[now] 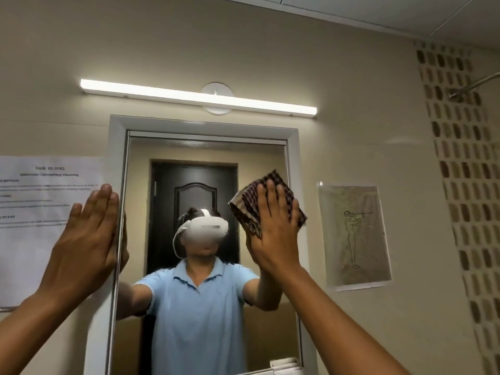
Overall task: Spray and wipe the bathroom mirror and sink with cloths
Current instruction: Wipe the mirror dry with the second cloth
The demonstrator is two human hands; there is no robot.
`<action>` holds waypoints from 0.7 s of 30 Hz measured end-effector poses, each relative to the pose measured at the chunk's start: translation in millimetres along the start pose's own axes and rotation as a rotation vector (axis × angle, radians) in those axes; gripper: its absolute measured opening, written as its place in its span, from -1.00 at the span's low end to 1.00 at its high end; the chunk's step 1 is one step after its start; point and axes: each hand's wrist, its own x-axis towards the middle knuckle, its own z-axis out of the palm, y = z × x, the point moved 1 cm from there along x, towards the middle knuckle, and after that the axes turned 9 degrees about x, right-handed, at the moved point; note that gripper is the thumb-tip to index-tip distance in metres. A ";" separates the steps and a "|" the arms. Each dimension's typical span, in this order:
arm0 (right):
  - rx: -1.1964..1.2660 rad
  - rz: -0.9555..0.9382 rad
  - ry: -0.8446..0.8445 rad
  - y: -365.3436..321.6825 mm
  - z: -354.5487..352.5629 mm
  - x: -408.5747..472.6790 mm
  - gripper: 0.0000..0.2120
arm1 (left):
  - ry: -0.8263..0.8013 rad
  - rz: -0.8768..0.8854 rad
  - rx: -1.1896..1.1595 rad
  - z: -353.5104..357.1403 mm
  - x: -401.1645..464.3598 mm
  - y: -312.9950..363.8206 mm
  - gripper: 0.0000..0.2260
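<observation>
A tall mirror (pixel 162 158) in a white frame (pixel 205 125) hangs on the beige wall ahead. My right hand (pixel 276 228) presses a dark checked cloth (pixel 266 185) flat against the glass near its upper right edge. My left hand (pixel 89 234) lies flat with fingers together on the left side of the frame, holding nothing. The glass reflects a person in a blue polo shirt and a dark door. The sink and any spray bottle are out of view.
A lit tube lamp (pixel 197 97) runs above the mirror. A printed sheet (pixel 40 190) hangs on the wall at left, a line drawing (pixel 354 236) at right. A shower head (pixel 457 93) juts out beside patterned tiles (pixel 465 185). Folded white cloth (pixel 286 365) lies at the mirror's bottom.
</observation>
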 end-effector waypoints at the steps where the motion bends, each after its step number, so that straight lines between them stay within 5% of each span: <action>1: -0.009 0.014 0.001 -0.8 3.6 -16.5 -0.22 | -0.005 0.003 -0.003 -0.1 -1.5 0.1 -0.32; 8: -0.085 0.057 -0.015 1.0 22.0 -79.4 -0.11 | -0.029 0.013 -0.013 -7.1 -11.2 5.0 -0.30; 21: -0.039 -0.123 -0.089 -96.6 46.2 35.2 -0.14 | -0.020 0.014 -0.034 -10.6 -16.9 4.4 -0.39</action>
